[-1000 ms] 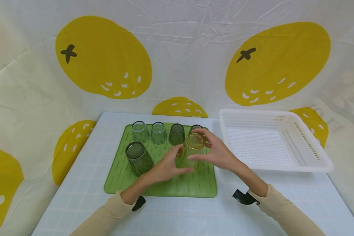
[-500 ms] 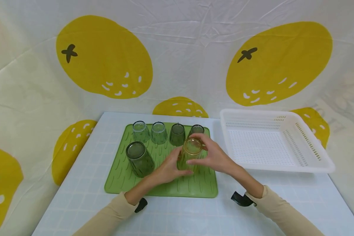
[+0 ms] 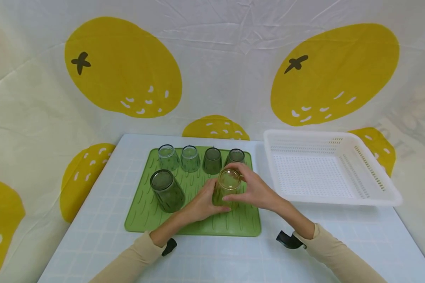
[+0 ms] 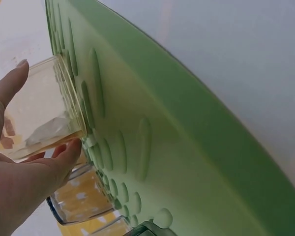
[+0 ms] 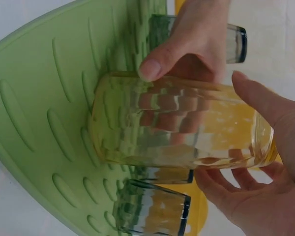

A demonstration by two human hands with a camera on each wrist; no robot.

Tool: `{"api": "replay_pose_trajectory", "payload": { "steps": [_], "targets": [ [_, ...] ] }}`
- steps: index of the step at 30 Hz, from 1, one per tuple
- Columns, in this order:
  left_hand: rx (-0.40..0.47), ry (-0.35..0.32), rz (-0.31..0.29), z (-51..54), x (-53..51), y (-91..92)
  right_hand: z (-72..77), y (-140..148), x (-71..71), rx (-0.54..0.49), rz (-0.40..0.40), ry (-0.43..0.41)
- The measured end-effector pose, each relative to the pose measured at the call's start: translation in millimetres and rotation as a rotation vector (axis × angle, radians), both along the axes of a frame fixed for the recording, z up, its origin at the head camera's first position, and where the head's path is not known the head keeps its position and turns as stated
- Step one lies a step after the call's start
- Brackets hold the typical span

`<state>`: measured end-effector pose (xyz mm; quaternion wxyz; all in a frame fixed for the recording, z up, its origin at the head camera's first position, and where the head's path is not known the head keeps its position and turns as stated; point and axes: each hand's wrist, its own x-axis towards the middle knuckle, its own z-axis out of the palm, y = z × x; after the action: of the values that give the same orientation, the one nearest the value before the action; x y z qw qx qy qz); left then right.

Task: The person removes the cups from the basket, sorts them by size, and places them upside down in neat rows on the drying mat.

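An amber drinking glass [image 3: 229,180] stands bottom-up, its rim at the green drying mat [image 3: 239,226]. My left hand [image 3: 202,202] holds its lower side between thumb and fingers. Near its upturned base, my right hand [image 3: 257,190] holds it from the other side. The right wrist view shows both hands round the faceted glass [image 5: 120,123]. In the left wrist view, the rim of the glass [image 4: 71,93] meets the ridged mat [image 4: 132,93], or nearly so. To the left stands a tall dark grey glass [image 3: 168,192], also upside down.
Several small upturned glasses line the mat's back edge, among them a clear bluish glass [image 3: 168,158] and a grey tumbler [image 3: 212,161]. A white plastic basket [image 3: 340,201] stands right of the mat on the pale checked tablecloth [image 3: 212,259].
Both hands have brought the amber glass slightly left and toward me, lower on the mat. The small grey glass behind the right hand shows more now. Other glasses have stayed put.
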<state>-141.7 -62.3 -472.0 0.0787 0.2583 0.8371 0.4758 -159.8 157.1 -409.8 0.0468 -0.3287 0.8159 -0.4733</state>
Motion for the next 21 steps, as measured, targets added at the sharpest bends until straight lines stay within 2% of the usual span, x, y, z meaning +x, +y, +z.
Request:
{"api": "replay_pose_trajectory", "payload": {
  "steps": [6, 10, 17, 21],
  "targets": [
    [-0.009, -0.004, -0.009, 6.2, 2.0, -1.9, 6.3, 2.8, 2.8, 0.05, 0.0, -0.009],
    [-0.007, -0.017, -0.007, 13.9, 2.2, -3.7, 10.5, 7.3, 3.6, 0.066, 0.001, 0.001],
    [-0.033, -0.027, 0.0, 33.5, 3.5, -10.5, 19.0, 20.3, 4.5, 0.029, -0.004, 0.017],
    [-0.084, -0.023, 0.018, 49.0, 6.7, -14.7, 24.9, 30.3, 5.1, 0.012, -0.023, 0.025]
  ]
}}
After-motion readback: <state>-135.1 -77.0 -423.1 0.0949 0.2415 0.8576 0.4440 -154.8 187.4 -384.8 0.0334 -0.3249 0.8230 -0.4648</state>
